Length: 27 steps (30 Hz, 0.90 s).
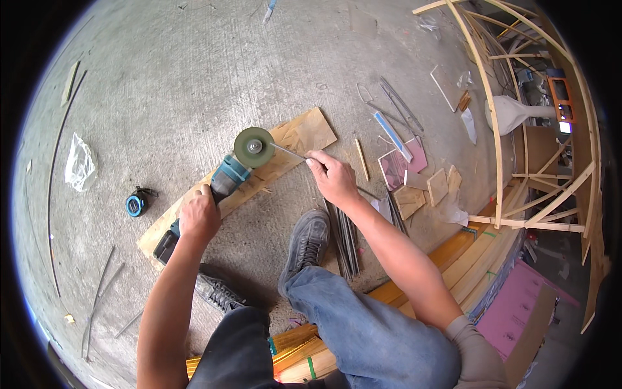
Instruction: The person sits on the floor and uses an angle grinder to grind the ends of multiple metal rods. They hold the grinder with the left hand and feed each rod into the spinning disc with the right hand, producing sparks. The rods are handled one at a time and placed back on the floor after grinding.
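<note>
A teal cordless angle grinder (pixel 227 176) with a green cutting disc (pixel 249 147) lies over a pale wooden board (pixel 314 133) on the concrete floor. My left hand (pixel 199 214) is closed round the grinder's body, with the dark battery end behind it. My right hand (pixel 334 175) pinches a thin metal rod (pixel 288 151), whose far end meets the right edge of the disc; whether it touches is hard to tell. A small blue and black tape measure (pixel 136 204) is left of the board.
A bundle of metal rods (pixel 343 243) lies beside my right foot (pixel 304 246). Pink and white offcuts (pixel 402 162) are scattered to the right. A curved wooden frame (pixel 492 129) stands at the right edge. Planks (pixel 473 253) lie beneath me, and a plastic bag (pixel 79 165) at left.
</note>
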Tool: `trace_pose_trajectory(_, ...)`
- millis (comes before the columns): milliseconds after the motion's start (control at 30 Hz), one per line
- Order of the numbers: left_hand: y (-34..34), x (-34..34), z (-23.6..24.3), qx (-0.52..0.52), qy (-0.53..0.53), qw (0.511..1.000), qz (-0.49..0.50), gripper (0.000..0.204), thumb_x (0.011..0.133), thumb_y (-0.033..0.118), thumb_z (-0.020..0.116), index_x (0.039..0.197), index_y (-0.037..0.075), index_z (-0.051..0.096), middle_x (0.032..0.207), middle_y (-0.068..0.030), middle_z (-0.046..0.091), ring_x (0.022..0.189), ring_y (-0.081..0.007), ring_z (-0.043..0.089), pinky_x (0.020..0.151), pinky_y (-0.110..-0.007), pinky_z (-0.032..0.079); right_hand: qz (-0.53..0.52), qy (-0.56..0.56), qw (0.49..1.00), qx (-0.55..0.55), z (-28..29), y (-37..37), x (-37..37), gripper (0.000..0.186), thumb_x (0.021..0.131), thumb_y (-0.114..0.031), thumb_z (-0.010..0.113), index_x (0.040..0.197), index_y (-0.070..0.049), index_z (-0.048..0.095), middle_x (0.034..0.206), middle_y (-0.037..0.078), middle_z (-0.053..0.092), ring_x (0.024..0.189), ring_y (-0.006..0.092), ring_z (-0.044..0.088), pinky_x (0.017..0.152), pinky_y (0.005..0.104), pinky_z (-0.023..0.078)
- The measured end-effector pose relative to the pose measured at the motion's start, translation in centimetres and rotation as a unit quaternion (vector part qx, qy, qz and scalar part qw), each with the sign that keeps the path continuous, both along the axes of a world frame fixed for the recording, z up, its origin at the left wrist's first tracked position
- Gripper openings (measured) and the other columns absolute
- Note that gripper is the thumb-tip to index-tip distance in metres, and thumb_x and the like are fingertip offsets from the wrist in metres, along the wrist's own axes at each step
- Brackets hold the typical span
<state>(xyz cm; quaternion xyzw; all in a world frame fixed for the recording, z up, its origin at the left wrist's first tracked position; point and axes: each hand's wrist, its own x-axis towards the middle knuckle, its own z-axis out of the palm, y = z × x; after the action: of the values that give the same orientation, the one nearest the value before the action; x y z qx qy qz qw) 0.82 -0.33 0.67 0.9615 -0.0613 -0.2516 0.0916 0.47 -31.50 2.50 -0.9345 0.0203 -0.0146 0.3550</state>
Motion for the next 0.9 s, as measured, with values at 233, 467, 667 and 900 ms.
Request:
trace_pose_trajectory(233,0.13,-0.12,-0.16,-0.001,-0.004,1.0,0.001,0.028,0.09,0.018,0.058,0.11,0.0,0.048,0.1,-0.0223,0.063,0.092,-0.0392,0.067,0.079,-0.048,0.053,-0.004,-0.07,0.996,-0.05,0.59,0.23,0.58,0.021,0.084,-0.018,0.072,0.103,-0.012,0.071,0.094,0.009,0.068,0.085,0.0305,0.067,0.07,0.0399,0.053)
trace_pose_trajectory(467,0.28,-0.16,-0.31,-0.011,-0.017,1.0,-0.003,0.027,0.09,0.016,0.056,0.109,-0.001,0.048,0.1,-0.0235,0.063,0.092,-0.04,0.066,0.079,-0.048,0.053,-0.011,-0.107,0.991,-0.076,0.1,0.52,0.65,0.02,0.08,-0.014,0.076,0.1,-0.011,0.073,0.089,0.006,0.065,0.081,0.0267,0.065,0.07,0.0366,0.052)
trace_pose_trajectory(667,0.1,-0.09,-0.09,-0.009,-0.007,1.0,-0.001,0.027,0.089,0.015,0.057,0.109,-0.001,0.048,0.1,-0.0237,0.063,0.093,-0.04,0.066,0.079,-0.048,0.053,0.009,-0.158,0.98,-0.118,-0.35,0.22,0.94,0.014,0.08,-0.013,0.075,0.093,-0.013,0.072,0.086,0.003,0.063,0.078,0.0237,0.065,0.063,0.0355,0.052)
trace_pose_trajectory(900,0.17,-0.11,-0.18,-0.007,-0.006,1.0,0.002,0.027,0.088,0.014,0.058,0.109,0.0,0.048,0.101,-0.0237,0.062,0.092,-0.0402,0.066,0.079,-0.048,0.053,0.062,-0.174,0.971,-0.151,-0.08,0.34,0.93,0.006,0.085,-0.015,0.069,0.092,-0.015,0.07,0.082,0.002,0.058,0.075,0.0252,0.063,0.057,0.039,0.052)
